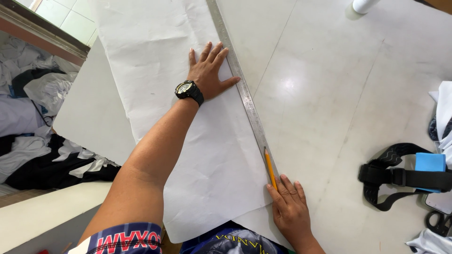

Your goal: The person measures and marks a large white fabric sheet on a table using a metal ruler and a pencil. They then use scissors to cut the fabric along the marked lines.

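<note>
Your left hand (207, 70) lies flat in the upper middle of the frame, palm down, fingers spread and pressing on a large sheet of white paper (160, 56); the fingertips and thumb reach the edge of a long metal ruler (245, 99). A black wristwatch (189, 91) sits on that wrist. The ruler runs diagonally from the top centre of the frame down toward the lower middle, lying along the right edge of the paper on a pale table (353, 94).

Your right hand (289, 207) is at the lower middle of the frame, just right of the ruler's lower end. Its fingers are held close together and rest flat on the table, and a yellow pencil (270, 168) stands out from between them, its tip pointing up the frame and touching the paper right against the ruler's left edge. How exactly the fingers clasp the pencil's lower end is hidden, so you cannot tell the pinch itself.

At the right edge of the frame, well apart from both hands, lies a black strap (395, 176) with a blue block (429, 162) on it, and black scissors (440, 223) sit in the lower right corner. At the left edge, below the table, a heap of black and white cloth (33, 117) fills the space
</note>
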